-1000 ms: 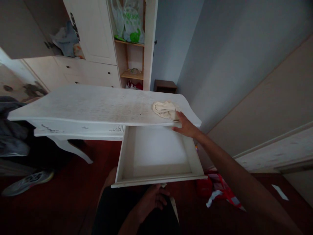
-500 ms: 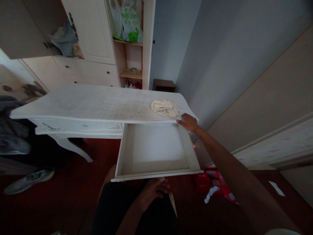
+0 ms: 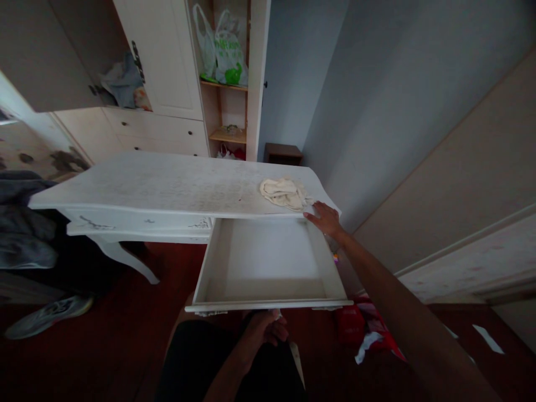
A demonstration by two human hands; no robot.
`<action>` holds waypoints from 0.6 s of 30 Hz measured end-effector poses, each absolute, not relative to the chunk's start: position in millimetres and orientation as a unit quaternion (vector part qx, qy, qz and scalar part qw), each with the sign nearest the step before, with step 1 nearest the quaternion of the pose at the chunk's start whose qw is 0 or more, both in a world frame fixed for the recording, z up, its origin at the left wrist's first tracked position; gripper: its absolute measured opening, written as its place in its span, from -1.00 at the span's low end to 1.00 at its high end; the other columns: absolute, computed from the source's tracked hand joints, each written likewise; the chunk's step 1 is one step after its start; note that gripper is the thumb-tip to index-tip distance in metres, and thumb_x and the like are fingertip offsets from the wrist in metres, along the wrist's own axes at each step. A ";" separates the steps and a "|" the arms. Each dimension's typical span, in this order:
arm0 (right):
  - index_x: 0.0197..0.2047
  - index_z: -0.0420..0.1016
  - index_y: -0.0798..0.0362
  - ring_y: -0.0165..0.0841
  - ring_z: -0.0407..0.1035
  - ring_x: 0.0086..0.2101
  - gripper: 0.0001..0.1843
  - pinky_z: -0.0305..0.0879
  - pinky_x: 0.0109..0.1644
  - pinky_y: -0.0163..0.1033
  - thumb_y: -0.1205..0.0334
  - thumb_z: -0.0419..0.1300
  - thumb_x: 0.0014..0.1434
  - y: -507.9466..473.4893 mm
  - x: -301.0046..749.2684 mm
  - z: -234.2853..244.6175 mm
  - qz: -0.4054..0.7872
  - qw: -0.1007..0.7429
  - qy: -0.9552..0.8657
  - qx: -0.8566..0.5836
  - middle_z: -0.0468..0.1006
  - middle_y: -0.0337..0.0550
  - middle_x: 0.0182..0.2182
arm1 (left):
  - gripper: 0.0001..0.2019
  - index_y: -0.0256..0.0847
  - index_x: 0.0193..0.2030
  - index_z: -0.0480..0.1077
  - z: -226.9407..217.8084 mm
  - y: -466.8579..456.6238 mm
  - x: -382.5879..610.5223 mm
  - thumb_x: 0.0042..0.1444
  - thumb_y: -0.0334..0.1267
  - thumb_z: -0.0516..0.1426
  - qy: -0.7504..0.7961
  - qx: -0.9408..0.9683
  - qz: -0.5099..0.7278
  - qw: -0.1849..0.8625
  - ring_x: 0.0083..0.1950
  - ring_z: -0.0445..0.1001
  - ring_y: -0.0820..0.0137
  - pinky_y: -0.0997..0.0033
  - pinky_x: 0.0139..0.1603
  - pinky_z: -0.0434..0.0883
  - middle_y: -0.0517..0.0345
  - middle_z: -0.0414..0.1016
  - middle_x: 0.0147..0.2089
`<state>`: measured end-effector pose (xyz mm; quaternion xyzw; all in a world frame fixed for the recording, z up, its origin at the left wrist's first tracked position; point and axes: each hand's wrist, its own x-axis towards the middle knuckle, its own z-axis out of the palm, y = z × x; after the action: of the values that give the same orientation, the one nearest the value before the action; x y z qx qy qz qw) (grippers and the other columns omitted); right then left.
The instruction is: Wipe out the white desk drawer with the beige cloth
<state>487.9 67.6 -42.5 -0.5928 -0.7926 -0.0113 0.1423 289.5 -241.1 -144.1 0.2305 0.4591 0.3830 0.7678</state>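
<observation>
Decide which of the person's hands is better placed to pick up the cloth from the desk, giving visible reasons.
Probably the right: the right hand is at the edge of the desk, close beside the cloth. The left hand is low by the open drawer's front, farther away.

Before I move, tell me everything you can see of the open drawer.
The drawer is a shallow, off-white box, apparently painted wood, with low side walls, a pale floor and a front panel wider than the box. It is pulled well out of the right part of the white table, its back hidden under the tabletop. Carved trim shows below the front. The left hand is just below the front panel; whether it touches is unclear.
</observation>
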 end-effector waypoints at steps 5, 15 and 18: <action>0.27 0.35 0.00 -0.08 0.16 0.30 -0.39 0.07 0.35 0.10 -0.18 0.09 0.29 72.0 491.7 -44.0 -0.011 0.157 -0.800 -0.579 0.31 0.03 0.30 | -0.27 -0.33 -0.20 0.52 -133.4 -239.2 286.5 -0.11 0.41 0.17 0.469 0.281 0.377 0.748 -0.26 0.59 0.31 0.47 -0.31 0.31 -0.11 0.65 -0.26; 0.02 0.54 -0.08 -0.19 0.42 0.06 -0.56 0.30 0.10 -0.15 -0.12 -0.02 0.36 78.4 496.4 -17.9 0.087 0.137 -0.805 -0.570 0.59 -0.12 -0.01 | -0.25 -0.35 -0.21 0.55 -121.0 -210.0 278.7 -0.13 0.42 0.17 0.468 0.291 0.378 0.744 -0.31 0.59 0.32 0.47 -0.33 0.29 -0.14 0.66 -0.25; 0.02 0.54 -0.09 -0.21 0.41 0.06 -0.58 0.30 0.08 -0.19 -0.11 -0.01 0.35 77.8 496.7 -15.5 0.090 0.131 -0.806 -0.570 0.59 -0.15 0.00 | -0.28 -0.34 -0.23 0.56 -120.6 -194.6 275.7 -0.12 0.39 0.17 0.478 0.290 0.391 0.731 -0.34 0.58 0.34 0.47 -0.33 0.29 -0.12 0.66 -0.28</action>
<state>496.7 77.8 -15.5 -0.5704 -0.8058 0.0902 0.1313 275.7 -194.6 -120.6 0.2897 0.4779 0.3914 0.7311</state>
